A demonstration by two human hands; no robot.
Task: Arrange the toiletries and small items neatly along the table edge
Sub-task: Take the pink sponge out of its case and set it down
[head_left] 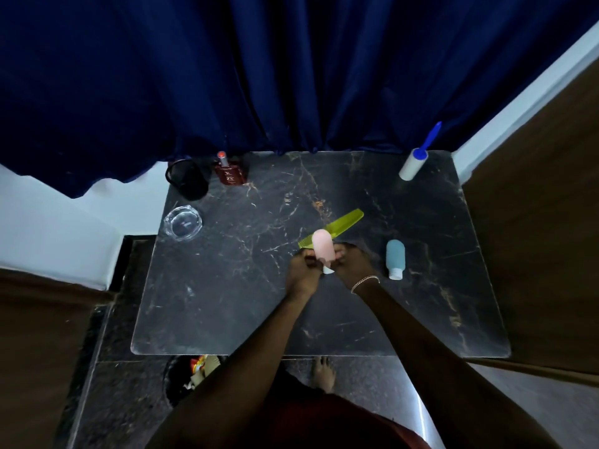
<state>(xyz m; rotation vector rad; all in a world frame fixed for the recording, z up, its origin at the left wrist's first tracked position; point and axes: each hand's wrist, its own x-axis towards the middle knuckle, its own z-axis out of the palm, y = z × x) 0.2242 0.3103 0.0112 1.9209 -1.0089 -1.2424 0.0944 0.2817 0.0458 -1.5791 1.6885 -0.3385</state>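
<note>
Gripping pink bottle (pixel 322 247), both hands.

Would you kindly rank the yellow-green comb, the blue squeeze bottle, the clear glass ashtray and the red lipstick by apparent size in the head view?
1. Yellow-green plastic comb, longest.
2. Clear glass ashtray and blue squeeze bottle: too alike to rank.
3. Red lipstick, smallest, though farthest from the camera.

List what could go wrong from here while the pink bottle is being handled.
1. Both the left hand and the right hand grip the soft pink squeeze bottle just above the yellow-green plastic comb; lowering it may knock the comb askew.
2. The teal squeeze bottle lies beside the right wrist; a sweep might roll it.
</note>
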